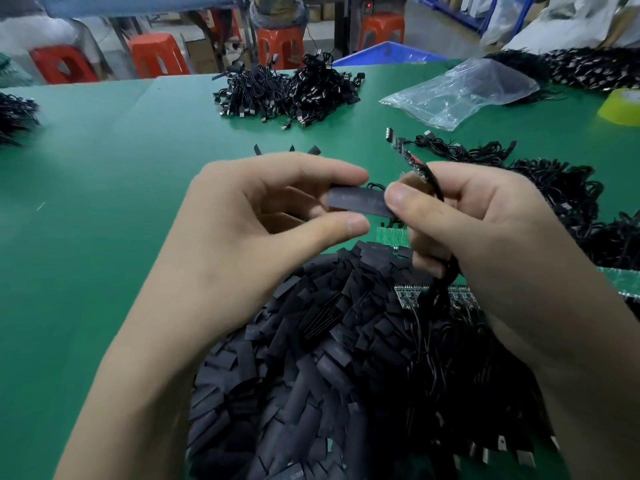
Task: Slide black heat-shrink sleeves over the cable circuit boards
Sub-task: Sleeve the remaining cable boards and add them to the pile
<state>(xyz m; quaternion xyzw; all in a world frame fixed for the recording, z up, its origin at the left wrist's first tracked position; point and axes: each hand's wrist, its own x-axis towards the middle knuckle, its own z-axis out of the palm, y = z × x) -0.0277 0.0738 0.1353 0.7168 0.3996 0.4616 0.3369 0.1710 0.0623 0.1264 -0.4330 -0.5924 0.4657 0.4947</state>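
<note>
1. Heap of cut sleeves (311, 375), black, flat, nearest you, centre of bench (104, 202).
2. Cable bundle (450, 393), black, just right of the heap, touching it; plugs at lower right.
3. Board panel (405, 295), partly under the bundle; green board strips (389, 235) just beyond the heap.
4. Your left hand (249, 230): thumb & forefinger curled round the left end of one sleeve (356, 201), held level above the heap. Exact contact pts unclear.
5. Your right hand (478, 230): thumb tip on the sleeve's right end; lower fingers clamped on a cable (440, 289) hanging to the bundle. Circuit board (403, 150) sticks up and away from the forefinger, bare, not in the sleeve.
6. Three loose sleeve pieces (292, 148), just beyond the left hand.
7. Cable heap, right side (554, 188); more at left edge (14, 116).
8. Plastic bag (460, 91), clear, far right-centre.
9. Cable heap, far centre (291, 91).
10. Tape roll (623, 107), yellow, far right edge.
11. Off bench: blue bin (388, 53), red stools (156, 57).
</note>
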